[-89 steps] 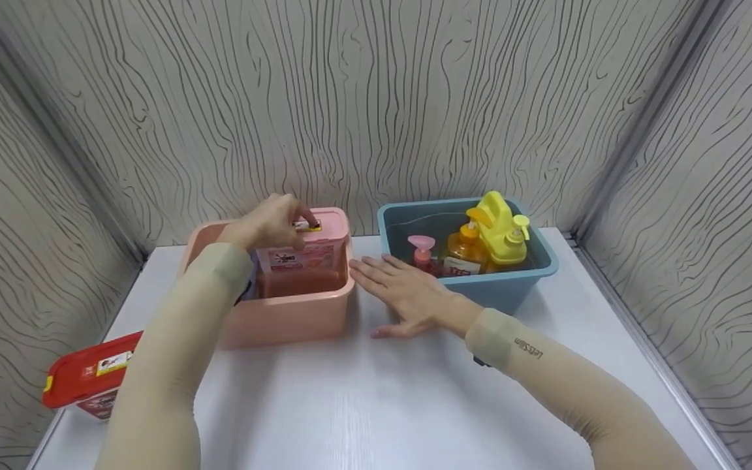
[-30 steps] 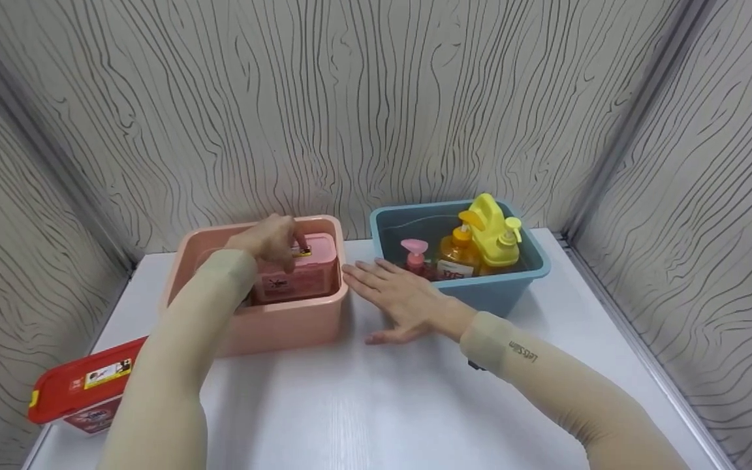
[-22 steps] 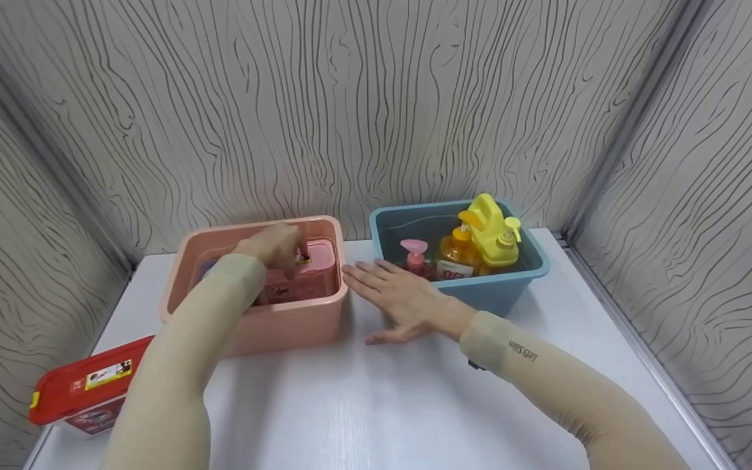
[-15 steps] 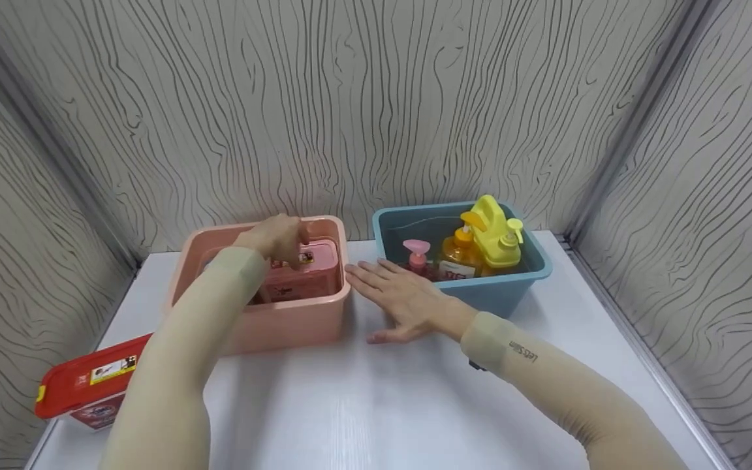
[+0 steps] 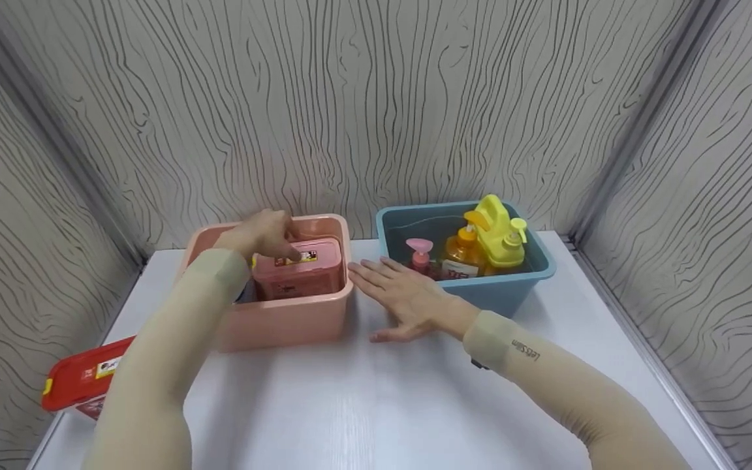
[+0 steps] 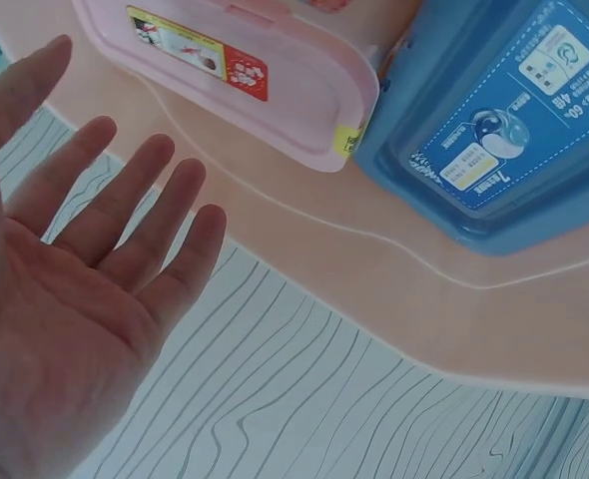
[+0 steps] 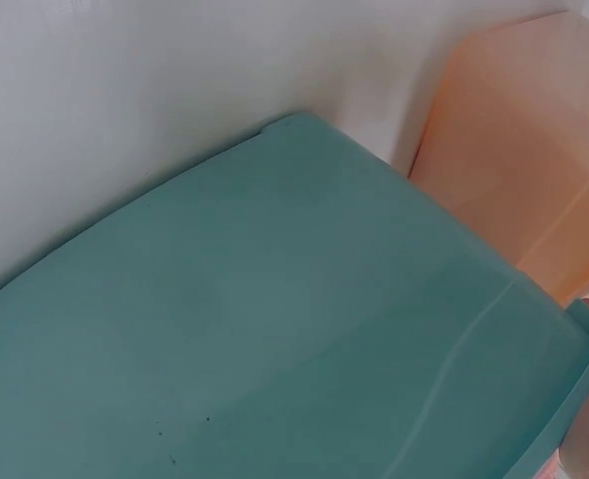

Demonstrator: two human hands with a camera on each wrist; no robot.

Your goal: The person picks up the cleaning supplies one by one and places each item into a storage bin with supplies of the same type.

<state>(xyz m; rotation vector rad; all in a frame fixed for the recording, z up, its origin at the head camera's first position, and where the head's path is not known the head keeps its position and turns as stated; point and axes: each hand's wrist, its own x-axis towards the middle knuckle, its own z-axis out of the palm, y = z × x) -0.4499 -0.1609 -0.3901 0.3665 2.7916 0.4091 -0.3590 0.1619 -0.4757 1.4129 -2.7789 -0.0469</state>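
Observation:
My left hand hovers at the back left of a pink-lidded detergent box, which sits low inside the peach bin. In the left wrist view that hand has its fingers spread and relaxed, apart from the pink lid. Beside that box in the same bin stands a blue box with a printed label, mostly hidden by my arm in the head view. My right hand is stretched flat, fingertips at the peach bin's right side.
A blue bin at the right holds a pink pump bottle, an orange pump bottle and a yellow jug. A red-lidded box stands on the white table at front left. Patterned walls close the sides and back.
The pink-lidded box has gone down from the rim level into the peach bin. My left hand has let go of it and drawn back leftward. The right hand stays put.

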